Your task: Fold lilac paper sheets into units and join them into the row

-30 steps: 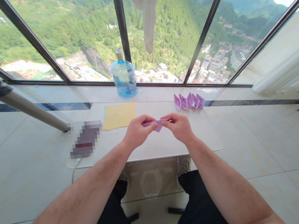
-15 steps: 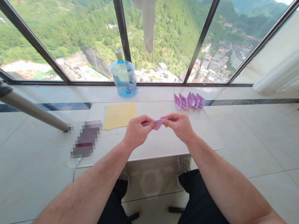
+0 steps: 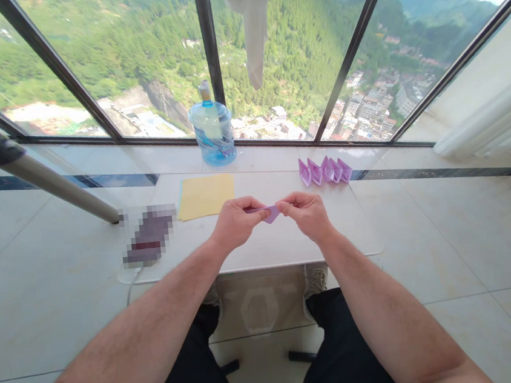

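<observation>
A small folded purple paper [image 3: 270, 213] is held just above the white low table [image 3: 252, 249], pinched from both sides. My left hand [image 3: 237, 221] grips its left end with closed fingers. My right hand [image 3: 306, 213] pinches its right end between thumb and fingertips. Only a short piece of the paper shows between the two hands. A row of several folded purple paper pieces [image 3: 324, 171] stands at the table's far right corner. A stack of yellow paper sheets [image 3: 205, 196] lies flat at the far left of the table, beyond my left hand.
A blurred dark object [image 3: 150, 241] lies on the table's left side with a cable hanging off. A blue water jug [image 3: 211, 130] stands on the window ledge. A slanted pole [image 3: 39, 177] crosses at left. My legs in black trousers sit below the table.
My right hand's fingers have slid slightly left along the purple paper, so less paper shows between the hands. My left hand stays put.
</observation>
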Demonstrator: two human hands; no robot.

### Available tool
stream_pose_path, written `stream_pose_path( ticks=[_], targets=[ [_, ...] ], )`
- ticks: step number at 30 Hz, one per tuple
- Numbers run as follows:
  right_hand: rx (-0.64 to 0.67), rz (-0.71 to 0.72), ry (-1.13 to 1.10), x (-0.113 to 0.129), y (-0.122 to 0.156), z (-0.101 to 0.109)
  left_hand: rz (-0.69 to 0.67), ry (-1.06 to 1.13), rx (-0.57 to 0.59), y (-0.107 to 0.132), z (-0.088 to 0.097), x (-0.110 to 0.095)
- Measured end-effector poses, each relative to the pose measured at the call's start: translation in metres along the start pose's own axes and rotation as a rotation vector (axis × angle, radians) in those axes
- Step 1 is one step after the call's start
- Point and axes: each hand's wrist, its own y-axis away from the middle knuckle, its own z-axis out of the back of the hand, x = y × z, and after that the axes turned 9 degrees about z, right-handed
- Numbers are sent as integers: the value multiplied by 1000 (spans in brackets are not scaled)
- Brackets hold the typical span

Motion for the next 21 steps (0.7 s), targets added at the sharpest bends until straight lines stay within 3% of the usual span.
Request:
stream_pose_path(
  ticks=[4,8,15,21],
  targets=[
    [-84,18,-23,0,-2,1,33,32,-38,0,1,-2],
    [-126,19,-14,-3,-3,5,55,198,-95,-1,4,-2],
    [44,50,136,2,2,5,-10,82,-98,-1,5,-1],
    [50,102,212,5,5,-2,-19,33,-63,0,2,1]
  ],
)
